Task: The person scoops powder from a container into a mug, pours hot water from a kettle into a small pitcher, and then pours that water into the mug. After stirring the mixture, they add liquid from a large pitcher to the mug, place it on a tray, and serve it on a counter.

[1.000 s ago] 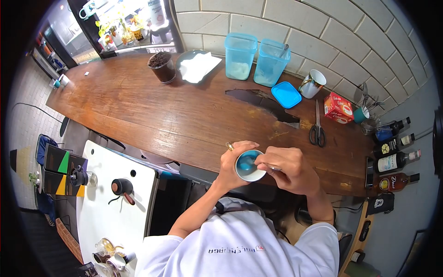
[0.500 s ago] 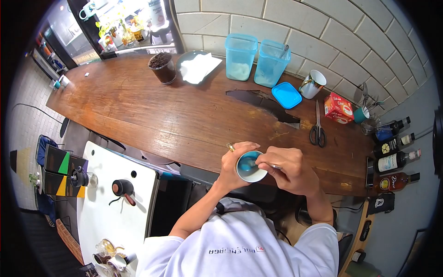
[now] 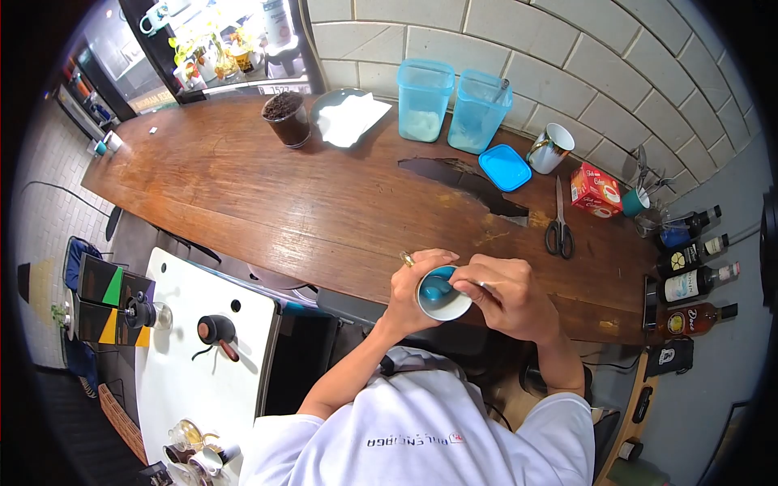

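My left hand (image 3: 408, 293) is wrapped round the side of a small cup (image 3: 458, 309), white outside and blue inside, held tilted over the near edge of the counter. A gold-coloured ring sits on one of its fingers. My right hand (image 3: 512, 298) pinches the handle of a metal spoon (image 3: 438, 287), whose bowl is down inside the cup. The blue inner wall shows around the spoon; what the cup contains is hard to make out.
Along the wall stand a glass of dark grounds (image 3: 288, 123), a plate (image 3: 327, 104), blue plastic containers (image 3: 425, 97), a blue lid (image 3: 505, 168), a mug (image 3: 550, 147) and a red box (image 3: 596, 190). Scissors (image 3: 559, 231) lie right, near several bottles (image 3: 687, 283). A white table (image 3: 203, 279) is left.
Inside the cup the spoon's bowl has shifted slightly and shows more plainly. Both hands stay almost in place, still on the cup and spoon.
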`<state>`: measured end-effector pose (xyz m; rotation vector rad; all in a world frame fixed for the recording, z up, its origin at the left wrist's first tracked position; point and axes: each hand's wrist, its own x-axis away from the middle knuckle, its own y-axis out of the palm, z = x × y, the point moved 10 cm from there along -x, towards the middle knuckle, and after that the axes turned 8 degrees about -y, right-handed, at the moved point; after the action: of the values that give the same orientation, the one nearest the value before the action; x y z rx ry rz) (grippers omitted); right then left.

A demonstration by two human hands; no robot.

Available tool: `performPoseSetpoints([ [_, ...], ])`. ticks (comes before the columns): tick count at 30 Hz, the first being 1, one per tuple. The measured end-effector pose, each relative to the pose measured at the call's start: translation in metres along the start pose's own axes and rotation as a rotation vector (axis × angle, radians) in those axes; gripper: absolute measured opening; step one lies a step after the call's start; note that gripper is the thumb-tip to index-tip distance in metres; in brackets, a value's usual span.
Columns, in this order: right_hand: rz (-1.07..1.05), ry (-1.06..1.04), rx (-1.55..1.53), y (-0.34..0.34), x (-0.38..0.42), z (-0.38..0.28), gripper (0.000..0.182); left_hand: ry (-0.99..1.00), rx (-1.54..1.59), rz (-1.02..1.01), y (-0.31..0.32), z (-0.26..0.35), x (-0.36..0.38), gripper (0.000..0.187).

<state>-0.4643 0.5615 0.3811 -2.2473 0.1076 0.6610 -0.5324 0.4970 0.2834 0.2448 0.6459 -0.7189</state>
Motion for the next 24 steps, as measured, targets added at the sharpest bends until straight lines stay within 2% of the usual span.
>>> performPoseSetpoints([
  [2, 0.046, 0.054, 0.007, -0.0047, -0.0013, 0.004, 0.011, 0.007, -0.002, 0.003, 0.0004, 0.0002, 0.0, 0.062],
  [8, 0.009, -0.021, 0.03, -0.0025, -0.0017, -0.0002, 0.011, -0.001, -0.005, 0.0, 0.0, 0.0007, -0.0004, 0.063],
  [15, -0.005, -0.009, -0.009, 0.0012, -0.0014, 0.0025, 0.009, 0.004, 0.007, 0.005, 0.0001, 0.0016, -0.0007, 0.062],
  [20, 0.08, -0.003, -0.007, -0.006, -0.004, 0.0038, 0.009, 0.018, -0.021, 0.01, 0.0002, 0.0024, -0.0008, 0.062],
  [24, 0.038, 0.008, -0.03, -0.0055, -0.0038, 0.0031, 0.009, 0.004, -0.006, -0.002, 0.0002, 0.0014, -0.0009, 0.061],
])
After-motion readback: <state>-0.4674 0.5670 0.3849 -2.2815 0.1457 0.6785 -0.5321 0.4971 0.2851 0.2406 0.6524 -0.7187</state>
